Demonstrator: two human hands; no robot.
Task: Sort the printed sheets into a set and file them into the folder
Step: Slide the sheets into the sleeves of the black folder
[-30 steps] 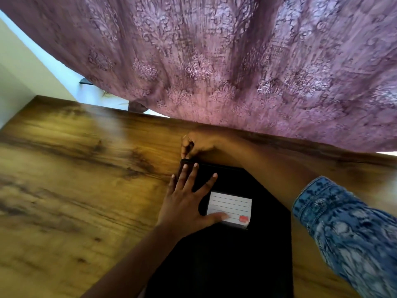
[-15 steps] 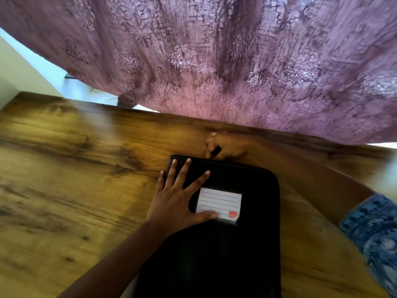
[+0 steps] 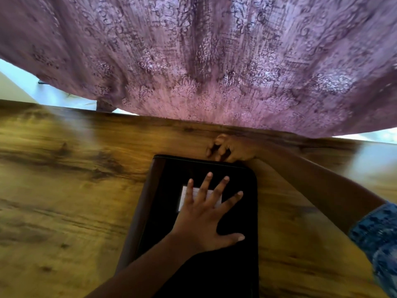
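Note:
A black zip folder (image 3: pixel 236 265) lies shut on the wooden table (image 3: pixel 64 190), running from the bottom edge up to the middle. My left hand (image 3: pixel 206 216) presses flat on its cover with fingers spread, covering most of a white label (image 3: pixel 184 202). My right hand (image 3: pixel 232 148) is at the folder's far edge, near its right corner, fingers pinched together on what looks like the zipper pull, which is itself hidden. No printed sheets show.
A purple patterned curtain (image 3: pixel 214 61) hangs over the table's far edge and fills the top of the view. Bare wood lies left and right of the folder. My blue patterned sleeve (image 3: pixel 378 237) is at the right edge.
My right hand has slid rightward along the folder's far edge, from the left corner toward the right corner. My left hand has shifted onto the label.

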